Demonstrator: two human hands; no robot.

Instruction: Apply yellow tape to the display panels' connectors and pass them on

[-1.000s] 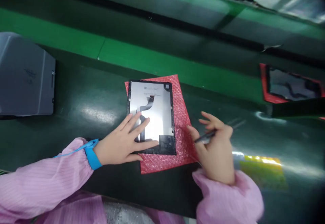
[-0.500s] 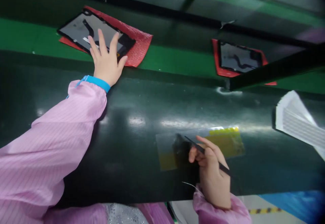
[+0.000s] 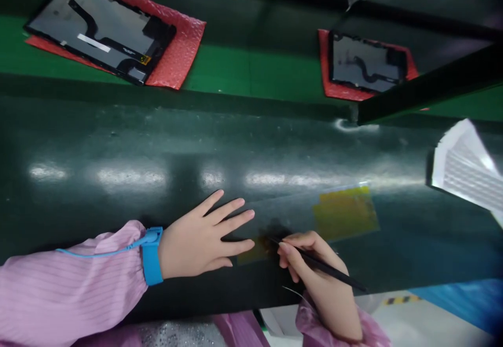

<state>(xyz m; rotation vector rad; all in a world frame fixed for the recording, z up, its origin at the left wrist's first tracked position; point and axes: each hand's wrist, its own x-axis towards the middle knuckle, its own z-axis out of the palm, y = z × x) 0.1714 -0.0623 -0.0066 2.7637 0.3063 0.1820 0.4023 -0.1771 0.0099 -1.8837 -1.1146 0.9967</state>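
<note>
My left hand (image 3: 206, 234), with a blue wrist strap (image 3: 152, 255) on it, is spread with its fingers apart over the dark bench, close to the left end of a clear plastic sheet (image 3: 291, 208). Yellow film strips (image 3: 346, 210) lie on that sheet, most of them at its right end. Pinched in my right hand (image 3: 318, 268) are slim black tweezers (image 3: 330, 269), their tip pointing left at the sheet's yellowish lower left part. A display panel (image 3: 113, 17) rests back side up on red bubble wrap (image 3: 183, 48) at the upper left.
A second display panel (image 3: 365, 64) lies on red bubble wrap at the back right, partly behind a dark slanted bar (image 3: 428, 85). A white ribbed piece (image 3: 467, 169) sits at the right. The green strip (image 3: 251, 72) runs along the bench's back.
My left hand has left the display panel and come down toward the plastic sheet. My right hand has shifted slightly downward with the tweezers. The view has tilted down.
</note>
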